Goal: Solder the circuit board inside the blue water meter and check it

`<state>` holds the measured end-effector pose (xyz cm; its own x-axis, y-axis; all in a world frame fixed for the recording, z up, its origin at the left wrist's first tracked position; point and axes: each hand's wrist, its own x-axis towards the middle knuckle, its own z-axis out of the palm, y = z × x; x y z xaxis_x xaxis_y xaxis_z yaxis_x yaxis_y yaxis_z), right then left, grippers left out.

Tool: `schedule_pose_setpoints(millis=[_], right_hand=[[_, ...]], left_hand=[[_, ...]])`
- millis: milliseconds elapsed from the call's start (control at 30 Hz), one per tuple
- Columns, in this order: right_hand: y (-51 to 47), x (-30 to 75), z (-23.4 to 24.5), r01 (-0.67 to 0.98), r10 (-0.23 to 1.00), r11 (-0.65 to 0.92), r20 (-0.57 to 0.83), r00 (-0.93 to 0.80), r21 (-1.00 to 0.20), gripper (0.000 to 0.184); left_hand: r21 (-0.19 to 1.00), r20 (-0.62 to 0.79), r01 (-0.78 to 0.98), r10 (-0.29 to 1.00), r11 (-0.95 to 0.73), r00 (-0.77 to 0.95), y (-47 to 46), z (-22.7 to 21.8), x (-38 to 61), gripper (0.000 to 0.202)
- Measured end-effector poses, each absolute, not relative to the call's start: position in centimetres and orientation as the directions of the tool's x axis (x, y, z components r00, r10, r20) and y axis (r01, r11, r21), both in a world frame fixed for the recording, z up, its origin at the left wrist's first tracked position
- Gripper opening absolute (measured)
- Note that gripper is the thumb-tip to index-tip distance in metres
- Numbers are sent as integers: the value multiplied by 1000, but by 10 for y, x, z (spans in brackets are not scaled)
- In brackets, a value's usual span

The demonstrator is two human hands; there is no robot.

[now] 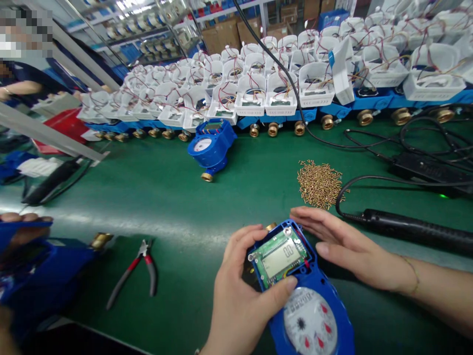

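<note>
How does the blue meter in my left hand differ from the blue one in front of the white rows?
The held meter is in your left hand; the other meter rests on the green table. The held meter appears larger and nearer; the other meter smaller and farther off. Both have blue bodies, round pale dials and brass fittings.

A blue meter (305, 298), its display (280, 257) reading 0.0, is gripped by the left hand (244, 296) at the frame's lower centre, its upper right edge flanked by the loosely extended right hand (349, 249). Pliers (144, 252) are seen lower left on the green surface (177, 202); brass-coloured screws (320, 185) are heaped right of centre, beneath rows of white housings (250, 94).
</note>
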<state>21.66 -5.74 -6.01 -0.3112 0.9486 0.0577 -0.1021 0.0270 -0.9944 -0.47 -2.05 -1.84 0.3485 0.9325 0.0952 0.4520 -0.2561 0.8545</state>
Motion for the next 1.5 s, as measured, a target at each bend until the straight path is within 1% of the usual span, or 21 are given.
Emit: schedule_pose_setpoints(millis=[33,133,233,300,367,467,533,600,667,767,833,967,1033,1167,1300,1333,1400,1500], right_hand=[[-58,217,-60,-72,951,56,75,-301,-996,47],[-58,215,-54,151,957,190,149,-249,-970,46],[-62,212,-47,328,961,271,232,-153,-905,36],[-66,210,-41,420,954,297,280,-104,-857,23],[-69,207,-34,493,947,313,308,-94,-812,15],[-68,207,-21,574,949,303,298,-107,-760,16],[-61,210,-13,629,958,277,259,-122,-726,16],[-48,214,-5,636,966,259,188,-177,-727,11],[-32,218,2,600,969,193,56,-240,-777,10],[-11,221,11,538,926,31,-179,-334,-843,25],[0,221,17,533,881,-31,-275,-386,-845,30],[16,219,23,591,825,-96,-396,-403,-801,18],[23,218,23,608,802,-89,-419,-426,-789,13],[34,214,24,639,771,-14,-415,-483,-769,13],[43,211,30,692,757,167,-359,-546,-702,11],[47,210,32,701,754,222,-336,-564,-677,13],[56,209,35,708,741,321,-298,-602,-629,23],[73,206,36,672,671,433,-283,-686,-601,42]], left_hand=[[858,94,449,936,-249,339,-21,-20,-7,52],[872,98,426,939,-240,329,-24,-25,-10,56],[872,131,414,939,-262,318,-26,-29,-11,59],[858,151,434,943,-275,298,-27,-30,-10,60],[844,163,457,946,-282,281,-27,-30,-10,60],[841,178,454,943,-294,282,-27,-29,-9,59],[846,179,444,943,-293,282,-26,-29,-8,58],[850,176,440,942,-291,285,-26,-29,-8,57],[849,176,439,941,-294,288,-25,-29,-8,57],[855,172,431,942,-288,290,-26,-29,-9,57],[864,160,421,943,-276,290,-27,-29,-11,58],[869,160,411,943,-274,291,-27,-30,-11,59],[868,166,411,942,-280,291,-27,-31,-10,58],[862,168,428,948,-274,270,-25,-32,-10,58],[863,172,431,956,-262,238,-26,-30,-9,58],[867,167,430,959,-253,229,-26,-29,-8,58],[873,155,428,965,-234,212,-26,-27,-5,58],[878,136,432,972,-207,190,-27,-24,-2,59]])
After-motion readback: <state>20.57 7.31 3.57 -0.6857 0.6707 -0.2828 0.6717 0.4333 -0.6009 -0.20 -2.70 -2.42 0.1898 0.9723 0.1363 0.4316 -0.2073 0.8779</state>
